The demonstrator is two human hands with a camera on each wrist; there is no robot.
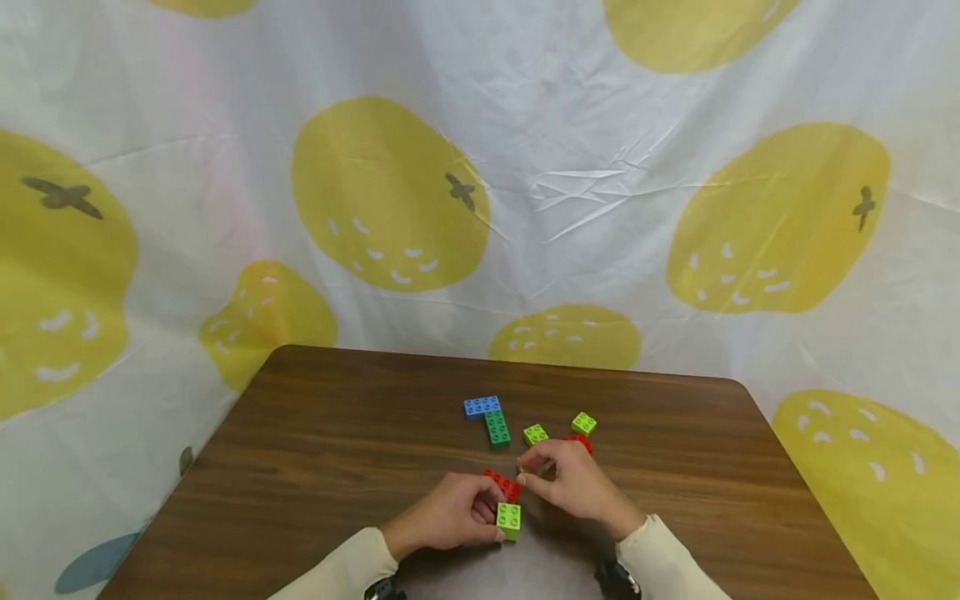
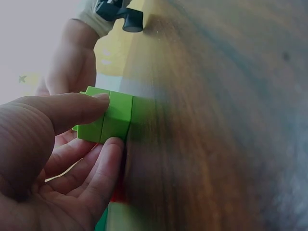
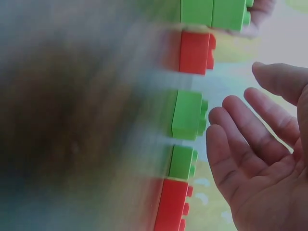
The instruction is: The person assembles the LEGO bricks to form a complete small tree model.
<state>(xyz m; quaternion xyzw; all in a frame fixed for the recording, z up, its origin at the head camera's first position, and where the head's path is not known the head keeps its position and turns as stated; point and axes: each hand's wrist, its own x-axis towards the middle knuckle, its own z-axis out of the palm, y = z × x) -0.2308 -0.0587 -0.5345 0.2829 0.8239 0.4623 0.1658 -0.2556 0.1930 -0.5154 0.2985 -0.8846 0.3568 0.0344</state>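
While the left hand (image 1: 457, 510) pinches a smooth stack (image 1: 508, 521) of two lime blocks (image 2: 118, 115) on the grained table (image 1: 337, 450), the right hand (image 1: 566, 481), empty, fingers parted, is beside it; beyond the stack lie two studded red blocks (image 1: 508, 486), one blue block (image 1: 482, 407), one green block (image 1: 497, 428).

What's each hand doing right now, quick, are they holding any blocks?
Left hand: holding two stacked green blocks.
Right hand: open, holding nothing.
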